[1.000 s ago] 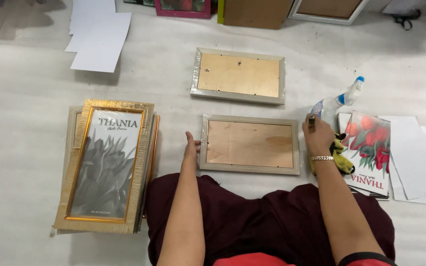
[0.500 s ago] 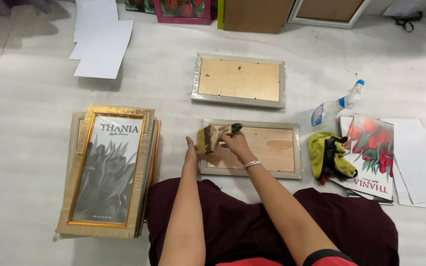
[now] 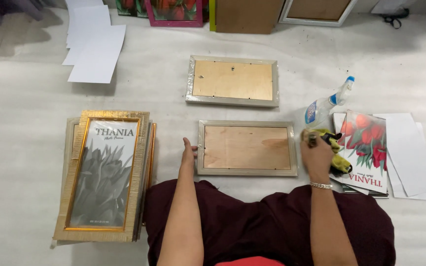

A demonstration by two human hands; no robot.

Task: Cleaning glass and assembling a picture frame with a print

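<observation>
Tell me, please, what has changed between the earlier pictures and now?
The right hand, over the near frame's left end half a second ago, has swung back right to the yellow cloth. The left hand stays at that frame's left edge; the far frame and spray bottle are unmoved.

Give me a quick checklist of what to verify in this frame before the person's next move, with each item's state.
1. Left hand steadies the near frame at its left edge: ok.
2. Near frame lies flat, backing board up: ok.
3. Right hand is at the yellow cloth beside the frame; whether it grips it: cannot tell.
4. Spray bottle stands close by the right hand: ok.
5. Far frame lies apart from the near one: ok.
6. Backing board fully fastened: cannot tell.
</observation>
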